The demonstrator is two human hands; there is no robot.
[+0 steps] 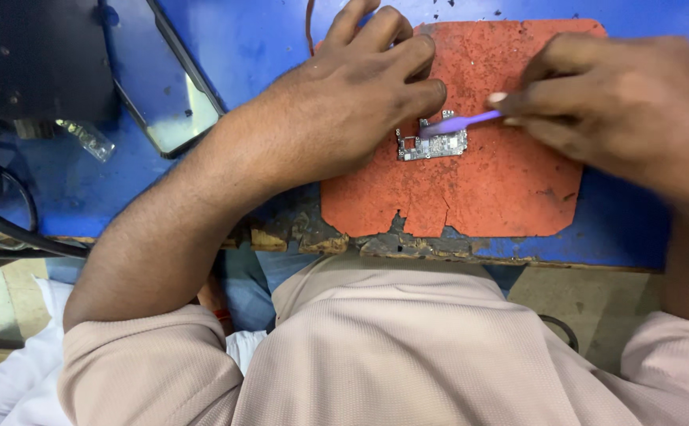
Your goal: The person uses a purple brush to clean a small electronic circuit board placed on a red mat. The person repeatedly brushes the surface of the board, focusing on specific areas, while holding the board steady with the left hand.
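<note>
Your left hand (360, 95) pressed flat, fingers extended, beside the circuit board (433, 144) on the worn orange mat (502, 189). Right hand (621, 102) pinched a purple tool (459, 122), possibly a brush. Blue bench (265, 39), chipped edge.

A dark phone (163, 79) lies on the blue table (265, 39) beside black cables (5, 213).

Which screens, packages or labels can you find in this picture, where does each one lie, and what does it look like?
Phone: flat on the blue table, upper left, beyond the left hand; a dark rectangle with rounded corners, its glossy screen dark and reflecting light.
Clear plastic wrapper: left of the phone; small, crinkled, see-through.
No labels or signs show.
</note>
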